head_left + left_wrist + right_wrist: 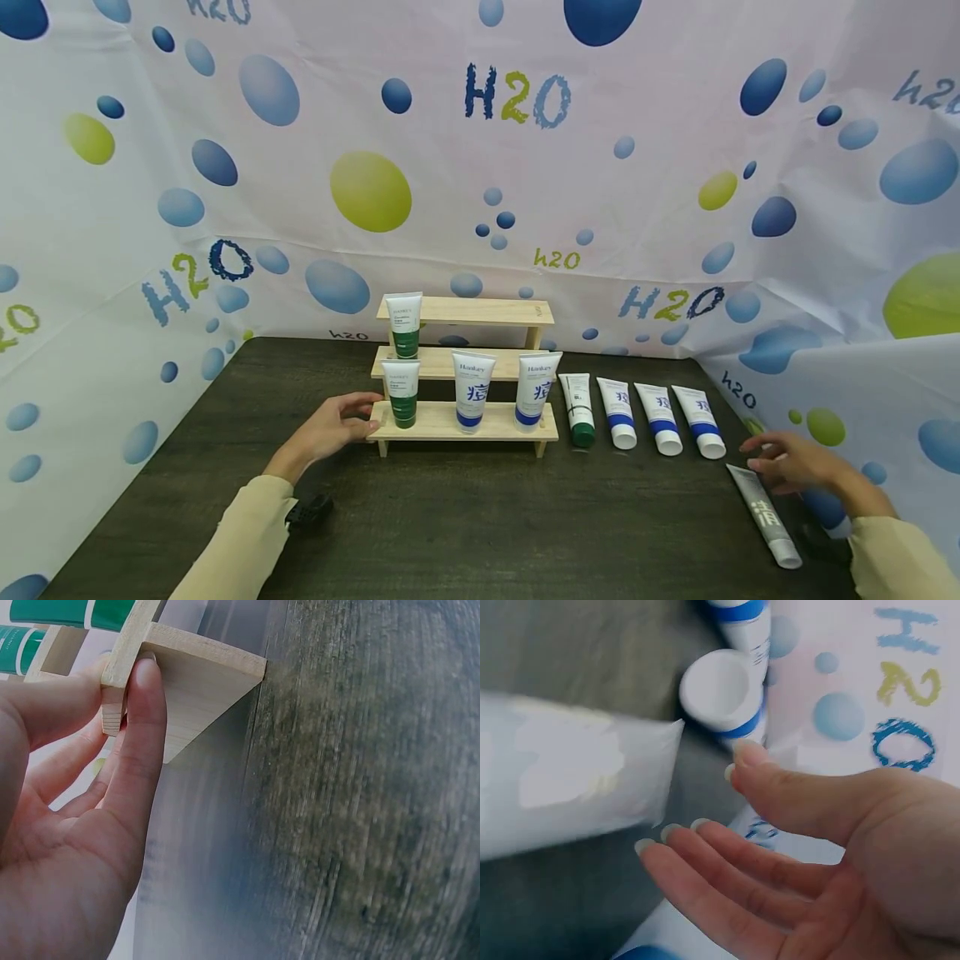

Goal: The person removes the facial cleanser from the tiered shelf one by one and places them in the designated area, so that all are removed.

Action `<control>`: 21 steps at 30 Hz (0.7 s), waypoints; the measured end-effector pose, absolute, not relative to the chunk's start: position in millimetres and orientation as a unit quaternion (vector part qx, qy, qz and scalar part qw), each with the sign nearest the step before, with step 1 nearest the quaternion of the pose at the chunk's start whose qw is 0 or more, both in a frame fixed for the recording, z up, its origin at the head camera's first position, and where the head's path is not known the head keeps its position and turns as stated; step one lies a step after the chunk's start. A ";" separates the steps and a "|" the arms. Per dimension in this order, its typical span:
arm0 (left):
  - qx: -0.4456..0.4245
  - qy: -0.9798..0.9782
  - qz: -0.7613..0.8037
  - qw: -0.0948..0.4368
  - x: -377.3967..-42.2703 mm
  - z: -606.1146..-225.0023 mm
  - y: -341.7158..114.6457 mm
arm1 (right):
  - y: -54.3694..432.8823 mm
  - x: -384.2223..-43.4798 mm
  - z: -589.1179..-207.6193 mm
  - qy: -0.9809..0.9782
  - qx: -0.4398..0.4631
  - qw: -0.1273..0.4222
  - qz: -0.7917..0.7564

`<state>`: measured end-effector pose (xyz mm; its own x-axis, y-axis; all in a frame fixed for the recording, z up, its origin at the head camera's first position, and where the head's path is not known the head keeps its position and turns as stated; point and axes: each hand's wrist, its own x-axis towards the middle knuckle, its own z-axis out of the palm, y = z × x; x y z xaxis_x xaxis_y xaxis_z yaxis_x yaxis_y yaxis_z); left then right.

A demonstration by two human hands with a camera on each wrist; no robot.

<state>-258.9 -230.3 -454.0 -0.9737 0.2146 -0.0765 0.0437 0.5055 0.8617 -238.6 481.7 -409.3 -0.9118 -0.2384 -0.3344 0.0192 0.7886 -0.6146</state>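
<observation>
My left hand (pixel 335 427) pinches the left end of a three-tier wooden display rack (pixel 465 423); the left wrist view shows thumb and fingers on either side of its board (pixel 202 686). On the bottom tier stand a green-and-white tube (pixel 401 392) and two blue-and-white tubes, one in the middle (pixel 472 390) and one at the right (pixel 536 388). Another green-and-white tube (pixel 405 325) stands higher at the left. My right hand (pixel 802 465) holds nothing, its thumb and fingers apart, close to the flat crimped end of a silver tube (pixel 562 776) lying on the table.
Right of the rack, a white tube with a green cap (pixel 579 410) and several blue-and-white tubes (pixel 659 419) lie in a row on the dark table (pixel 450 525). A white H2O-printed sheet (pixel 465 183) rises behind and at both sides. A small black object (pixel 309 509) is beside my left sleeve.
</observation>
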 end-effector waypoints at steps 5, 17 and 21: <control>0.067 0.863 0.493 0.090 -260.5 -456.0 -230.2 | 461.4 -246.4 -384.7 0.940 -0.093 0.152 -0.292; 0.056 0.871 0.481 0.086 -261.4 -457.2 -229.8 | 388.9 -273.5 -339.1 0.936 -0.149 0.104 -0.300; 0.058 0.869 0.483 0.088 -261.4 -456.9 -230.1 | 364.5 -280.7 -325.7 0.926 -0.185 0.096 -0.314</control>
<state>-261.4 -230.1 -456.9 -0.9778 0.1856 -0.0974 0.0154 0.5270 0.8497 -280.7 364.5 -325.7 -0.9134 -0.4024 -0.0617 -0.2818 0.7343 -0.6176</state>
